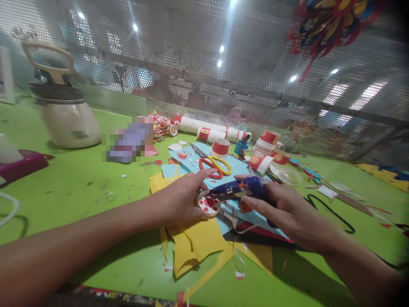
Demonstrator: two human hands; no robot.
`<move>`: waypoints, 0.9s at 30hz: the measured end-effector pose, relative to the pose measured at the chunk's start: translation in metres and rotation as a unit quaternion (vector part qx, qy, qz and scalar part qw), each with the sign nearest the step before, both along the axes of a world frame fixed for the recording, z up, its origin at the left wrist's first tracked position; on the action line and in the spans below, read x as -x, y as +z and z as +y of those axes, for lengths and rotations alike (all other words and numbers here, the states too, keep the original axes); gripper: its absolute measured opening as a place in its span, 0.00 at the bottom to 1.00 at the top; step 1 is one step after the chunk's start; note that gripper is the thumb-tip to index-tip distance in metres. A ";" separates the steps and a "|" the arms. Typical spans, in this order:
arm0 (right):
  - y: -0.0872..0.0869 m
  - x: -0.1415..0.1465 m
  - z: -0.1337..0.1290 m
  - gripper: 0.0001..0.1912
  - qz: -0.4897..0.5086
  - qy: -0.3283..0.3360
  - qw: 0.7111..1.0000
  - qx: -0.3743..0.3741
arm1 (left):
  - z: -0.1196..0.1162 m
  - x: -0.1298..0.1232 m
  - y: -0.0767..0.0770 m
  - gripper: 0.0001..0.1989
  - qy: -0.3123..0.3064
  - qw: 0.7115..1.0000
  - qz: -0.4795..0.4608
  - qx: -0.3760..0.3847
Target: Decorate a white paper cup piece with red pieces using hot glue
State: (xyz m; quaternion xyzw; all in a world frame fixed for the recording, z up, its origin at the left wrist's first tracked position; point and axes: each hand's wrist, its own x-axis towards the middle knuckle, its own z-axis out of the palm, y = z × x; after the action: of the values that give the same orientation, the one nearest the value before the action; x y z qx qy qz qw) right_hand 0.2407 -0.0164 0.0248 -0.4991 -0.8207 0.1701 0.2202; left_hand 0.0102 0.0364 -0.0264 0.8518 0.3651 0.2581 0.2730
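Note:
Between its thumb and fingers my left hand (179, 198) grips a small round paper disc (209, 205), white with red diamond shapes. My right hand (281, 209) is wrapped round a dark blue hot glue gun (238, 189). The gun's nozzle points left and meets the disc's upper edge; whether it touches I cannot tell. Just beyond the hands lie scissors (220, 167) with one red and one yellow handle loop. Under the hands are light blue paper sheets (174, 170) and torn yellow paper (194, 245).
Red-and-white paper cups (220, 148) stand and lie behind the papers, near a long stack of cups (204, 127). A cream kettle-like jug (68, 119) stands back left, a purple base (25, 164) at the left edge. A black cord (332, 215) lies at right.

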 end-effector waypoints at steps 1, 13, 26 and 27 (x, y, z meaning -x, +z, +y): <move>0.000 0.000 0.000 0.15 -0.002 -0.003 1.000 0.002 | 0.000 0.000 -0.001 0.42 -0.002 1.000 -0.003 -0.002; -0.001 0.001 -0.001 0.16 -0.029 -0.025 0.999 -0.023 | 0.001 0.001 -0.004 0.39 -0.009 1.000 -0.028 -0.005; 0.000 0.002 -0.002 0.16 -0.039 -0.025 0.999 -0.011 | 0.004 0.001 -0.007 0.41 -0.004 1.000 -0.003 -0.007; 0.000 0.002 -0.002 0.16 -0.039 -0.026 0.999 -0.009 | 0.004 0.001 -0.007 0.41 -0.004 1.000 -0.001 -0.005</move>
State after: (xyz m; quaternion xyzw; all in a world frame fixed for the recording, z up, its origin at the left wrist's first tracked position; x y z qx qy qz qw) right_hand 0.2389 -0.0184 0.0249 -0.5243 -0.8171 0.1370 0.1968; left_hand 0.0094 0.0401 -0.0331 0.8544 0.3597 0.2598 0.2704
